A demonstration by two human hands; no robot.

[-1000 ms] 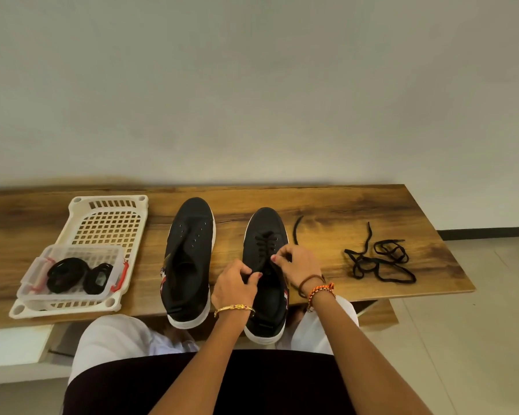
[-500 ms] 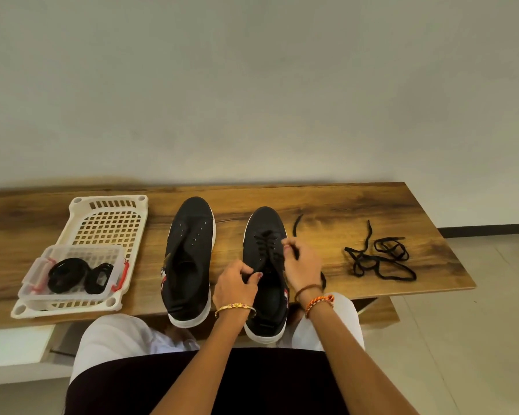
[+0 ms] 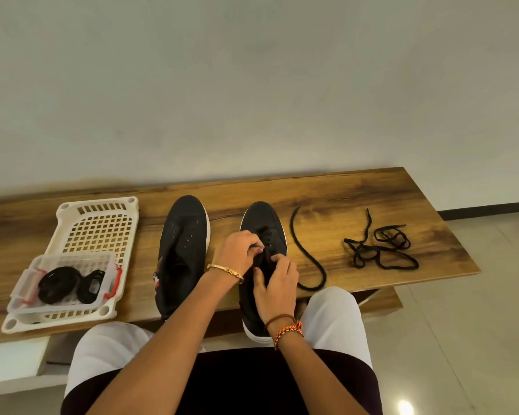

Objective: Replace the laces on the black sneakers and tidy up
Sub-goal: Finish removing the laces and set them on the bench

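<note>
Two black sneakers stand side by side on the wooden bench, toes pointing away from me. The left sneaker has bare eyelets. On the right sneaker, my left hand pinches the black lace at the eyelets. My right hand lies over the shoe's opening, its fingers curled on the eyelet flap. The loose part of that lace curves over the bench to the right of the shoe and runs back under my right hand.
A tangled black lace lies further right on the bench. At the left stands a cream perforated basket with a clear plastic box inside, which contains coiled black laces. My knees are against the bench's front edge.
My right hand came back from the shoe's right side onto its opening. More lace now lies slack on the bench. My left hand moved up toward the eyelets.
</note>
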